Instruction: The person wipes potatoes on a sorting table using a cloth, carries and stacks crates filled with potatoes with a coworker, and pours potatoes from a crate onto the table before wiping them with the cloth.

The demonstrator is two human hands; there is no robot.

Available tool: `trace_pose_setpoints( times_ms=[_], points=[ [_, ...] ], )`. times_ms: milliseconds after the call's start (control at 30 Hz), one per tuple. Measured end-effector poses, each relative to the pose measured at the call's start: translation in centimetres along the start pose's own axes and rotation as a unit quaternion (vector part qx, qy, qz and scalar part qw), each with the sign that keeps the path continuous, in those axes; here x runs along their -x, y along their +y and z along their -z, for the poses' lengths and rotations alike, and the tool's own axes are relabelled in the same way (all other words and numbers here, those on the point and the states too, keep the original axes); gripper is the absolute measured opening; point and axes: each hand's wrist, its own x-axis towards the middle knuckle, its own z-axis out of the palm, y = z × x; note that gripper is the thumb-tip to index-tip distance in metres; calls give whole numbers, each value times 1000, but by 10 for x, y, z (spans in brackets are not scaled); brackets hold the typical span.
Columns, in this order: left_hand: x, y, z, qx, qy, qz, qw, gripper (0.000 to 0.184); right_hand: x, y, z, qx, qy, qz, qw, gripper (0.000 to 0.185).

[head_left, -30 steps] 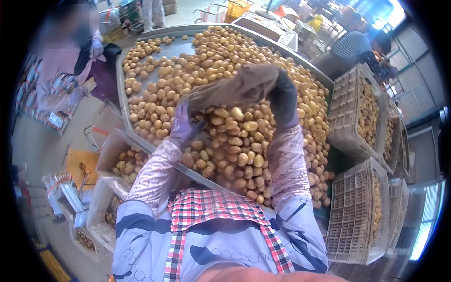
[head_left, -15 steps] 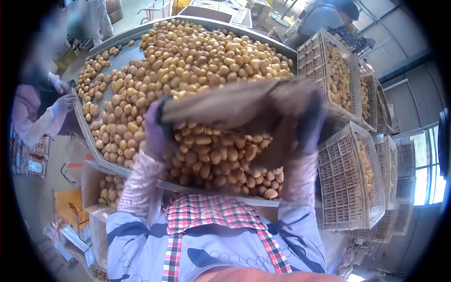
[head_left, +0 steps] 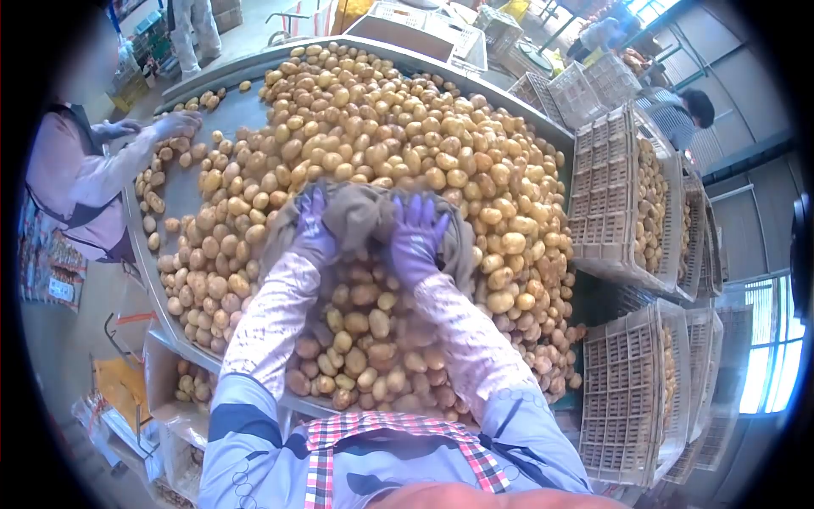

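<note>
A bunched grey-brown cloth [head_left: 360,212] lies across the potatoes [head_left: 373,110] in the middle of the sorting table [head_left: 176,199]. Both my hands, in purple gloves, press on it from above. My left hand [head_left: 314,229] rests on the cloth's left part with its fingers stretched forward. On its right part, my right hand [head_left: 417,239] lies with the fingers spread apart. Between my forearms, several potatoes show just in front of the cloth. What lies beneath the cloth is hidden.
Plastic crates [head_left: 604,191] of potatoes stand tilted along the right side, with another crate [head_left: 623,394] nearer me. A cardboard box [head_left: 161,365] with potatoes sits at the lower left. A co-worker's gloved hand [head_left: 176,125] reaches over the table's left edge.
The cloth, stretched out and blurred between my raised hands before, now lies bunched on the potatoes. My hands have come closer together. The co-worker's hand has reached further over the table.
</note>
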Motion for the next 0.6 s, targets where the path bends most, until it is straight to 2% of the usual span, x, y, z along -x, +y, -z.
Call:
trace_pose_setpoints(
  times_ms=[33, 100, 167, 233, 267, 367, 400, 433, 467, 500, 533, 567, 600],
  points=[
    [-16, 3, 30, 80, -12, 35, 996, 84, -26, -7, -17, 4, 57, 17, 998, 52],
    [-32, -4, 27, 62, -7, 70, 996, 87, -69, -15, -60, 9, 175, 44, 984, 57],
    [-41, -17, 12, 41, 6, 104, 994, 90, -76, -26, 0, -126, -2, 51, 991, 60],
    [-39, -31, -1, 23, 17, 139, 990, 92, -99, -28, -44, -133, 6, 82, 988, 78],
    [-31, -36, 4, 56, -23, 141, 988, 92, -98, -30, -56, -88, 19, 81, 993, 73],
    [28, -21, 37, -30, -27, 65, 997, 89, -53, -23, -69, -98, -39, 129, 986, 65],
    [54, 5, 69, -134, -15, -1, 991, 64, -30, -13, -58, -146, 55, 151, 976, 54],
    [70, -17, 56, 32, -17, 5, 999, 55, -15, 2, -39, -210, 50, 188, 958, 50],
    [85, -60, 32, 199, -19, 17, 980, 46, -7, 18, -18, -273, 40, 223, 935, 47],
    [100, -84, 16, 361, -20, 34, 932, 37, 4, 32, 4, -337, 27, 252, 907, 43],
    [109, -54, 66, 396, -21, 76, 915, 25, 22, 43, 30, -429, -20, 151, 890, 31],
    [118, -7, 123, 455, -54, 143, 877, 24, 38, 51, 61, -439, 8, 125, 890, 25],
    [127, -4, 146, 371, -77, 73, 922, 24, 54, 59, 92, -449, 36, 100, 887, 20]
  ],
)
